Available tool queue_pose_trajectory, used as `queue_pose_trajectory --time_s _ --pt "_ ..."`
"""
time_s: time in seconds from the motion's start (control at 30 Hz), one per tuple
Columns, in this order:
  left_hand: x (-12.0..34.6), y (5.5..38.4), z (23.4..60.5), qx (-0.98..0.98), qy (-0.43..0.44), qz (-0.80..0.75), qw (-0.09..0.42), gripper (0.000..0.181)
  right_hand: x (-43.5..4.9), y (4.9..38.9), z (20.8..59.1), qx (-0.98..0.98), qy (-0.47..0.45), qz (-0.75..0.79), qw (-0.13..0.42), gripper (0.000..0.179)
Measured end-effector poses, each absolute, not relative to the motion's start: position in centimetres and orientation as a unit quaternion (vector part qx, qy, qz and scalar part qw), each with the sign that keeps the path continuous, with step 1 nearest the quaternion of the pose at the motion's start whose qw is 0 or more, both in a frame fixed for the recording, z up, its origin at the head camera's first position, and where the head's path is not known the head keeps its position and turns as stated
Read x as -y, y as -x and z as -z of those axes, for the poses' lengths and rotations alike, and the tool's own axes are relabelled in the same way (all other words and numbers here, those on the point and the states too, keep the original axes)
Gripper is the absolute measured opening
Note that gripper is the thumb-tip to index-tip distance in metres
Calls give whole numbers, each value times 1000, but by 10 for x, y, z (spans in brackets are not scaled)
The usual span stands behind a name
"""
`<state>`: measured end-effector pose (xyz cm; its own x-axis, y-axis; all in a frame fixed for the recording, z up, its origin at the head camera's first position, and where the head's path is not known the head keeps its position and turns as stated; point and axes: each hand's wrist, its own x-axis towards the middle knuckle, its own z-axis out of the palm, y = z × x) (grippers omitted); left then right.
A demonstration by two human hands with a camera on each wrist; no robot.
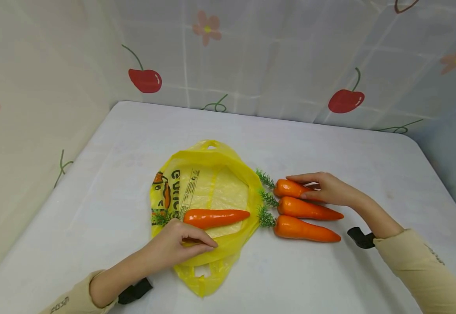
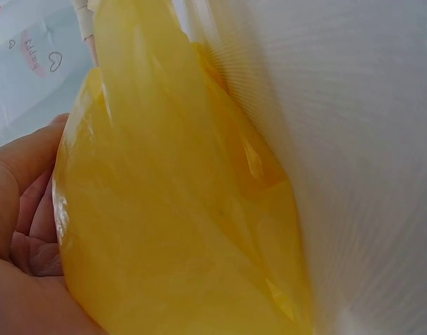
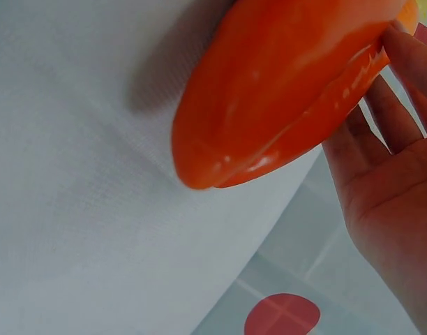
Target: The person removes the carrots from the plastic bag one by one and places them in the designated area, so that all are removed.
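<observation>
A yellow plastic bag [image 1: 228, 158] lies with its mouth spread, and one orange carrot [image 1: 216, 218] with green leaves rests in it. My left hand [image 1: 173, 242] pinches the bag's near rim; in the left wrist view the yellow plastic [image 2: 171, 188] hides part of the fingers. Right of the bag, three more carrots lie side by side, leaves toward it. My right hand [image 1: 330, 189] grips the far carrot [image 1: 288, 188], thumb on its near side. The middle carrot [image 1: 310, 209] and near carrot [image 1: 306, 229] lie beside it. Orange carrot bodies [image 3: 269, 84] fill the right wrist view's top.
Everything lies on a white-covered table [image 1: 330, 148]. Behind it hangs a pale curtain [image 1: 251, 65] printed with cherries and flowers. The bag's near handle [image 1: 204, 285] lies flat on the cloth. Black wrist straps show at both sleeves.
</observation>
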<state>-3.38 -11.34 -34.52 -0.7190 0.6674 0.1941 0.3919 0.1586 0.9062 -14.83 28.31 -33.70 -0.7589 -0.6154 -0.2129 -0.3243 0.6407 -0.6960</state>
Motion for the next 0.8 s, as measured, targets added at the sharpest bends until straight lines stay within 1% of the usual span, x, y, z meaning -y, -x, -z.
queue_pose_trajectory --time_s 0.23,0.37,0.47,0.63,0.7,0.8 --pt "113 34 345 -752 -351 -543 131 11 -284 147 332 -876 269 338 216 47" --pt "113 34 346 -750 -355 -544 126 10 -281 145 322 -885 261 333 193 47" --pt "114 34 346 -748 -357 -546 124 10 -275 142 309 -898 259 319 157 48" --pt "114 34 345 -748 -355 -547 125 10 -256 130 287 -898 271 339 77 48" --pt "113 34 345 -748 -355 -547 126 10 -247 123 281 -887 280 363 58 47" --pt "113 34 344 -749 -355 -546 125 10 -232 114 276 -870 290 396 51 46"
